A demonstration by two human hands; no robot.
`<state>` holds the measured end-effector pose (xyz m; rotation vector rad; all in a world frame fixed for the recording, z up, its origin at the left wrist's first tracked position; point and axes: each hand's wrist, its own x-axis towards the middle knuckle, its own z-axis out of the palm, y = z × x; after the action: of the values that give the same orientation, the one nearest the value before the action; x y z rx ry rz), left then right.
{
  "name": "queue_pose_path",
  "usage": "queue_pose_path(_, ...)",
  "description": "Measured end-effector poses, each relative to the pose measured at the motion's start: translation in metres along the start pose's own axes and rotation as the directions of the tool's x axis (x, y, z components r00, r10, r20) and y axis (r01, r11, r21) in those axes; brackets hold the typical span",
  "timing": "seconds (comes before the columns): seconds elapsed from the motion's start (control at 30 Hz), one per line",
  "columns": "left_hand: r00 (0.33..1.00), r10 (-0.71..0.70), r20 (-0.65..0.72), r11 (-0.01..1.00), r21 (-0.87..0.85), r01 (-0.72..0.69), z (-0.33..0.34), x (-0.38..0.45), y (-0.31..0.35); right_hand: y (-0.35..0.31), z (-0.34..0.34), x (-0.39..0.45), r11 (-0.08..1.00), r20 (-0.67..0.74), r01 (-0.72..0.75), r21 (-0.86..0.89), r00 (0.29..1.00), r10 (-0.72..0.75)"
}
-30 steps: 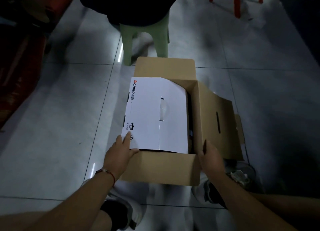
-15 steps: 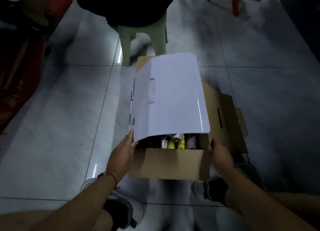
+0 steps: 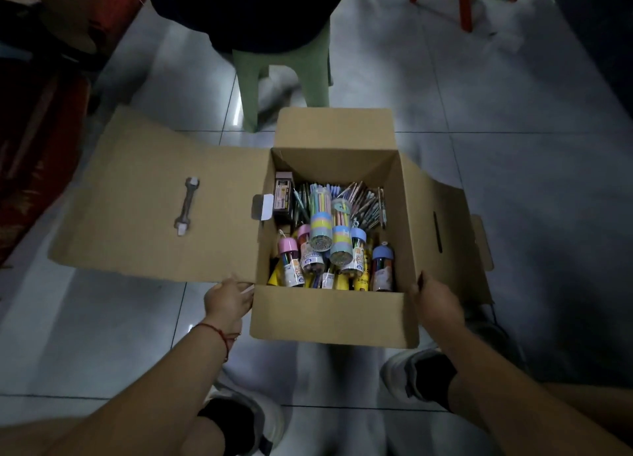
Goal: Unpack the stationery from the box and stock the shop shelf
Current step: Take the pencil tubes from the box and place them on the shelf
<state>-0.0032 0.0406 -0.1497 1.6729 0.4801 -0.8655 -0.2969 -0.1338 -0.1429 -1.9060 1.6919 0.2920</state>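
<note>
We have swung the white lid flap (image 3: 154, 209) fully open to the left. The box (image 3: 329, 315) on the floor holds pen tubes (image 3: 322, 222) and loose pens (image 3: 363, 199). Our left hand (image 3: 227, 301) pinches the flap's edge; our right hand (image 3: 435, 301) grips the box's near right corner.

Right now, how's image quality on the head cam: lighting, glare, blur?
Head view: dim overall; glare streaks on the glossy grey floor tiles; green plastic stool and both hands, left and right, motion-smeared; pastel pencil tubes in the open brown cardboard box fairly sharp; wide-angle bending at edges.
</note>
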Motion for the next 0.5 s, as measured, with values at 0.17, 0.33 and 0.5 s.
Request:
queue_pose_path(0.17, 0.994, -0.017, -0.107, 0.999, -0.041, 0.012, 0.006, 0.020, -0.010, 0.004, 0.000, 0.003, 0.999, -0.017, -0.021, 0.050, 1.000, 0.022)
queue_pose_path(0.33, 0.969, 0.239, -0.057, 0.896, 0.397, -0.198, 0.020, -0.006, -0.004, 0.005, -0.001, 0.007, 1.000, -0.009, -0.008, -0.024, 1.000, 0.008)
queue_pose_path(0.5, 0.922, 0.247, 0.298, 0.715, 0.586, -0.381, 0.024, -0.012, -0.015, 0.013, -0.003, 0.011, 0.997, -0.008, 0.025, -0.075, 1.000, -0.026)
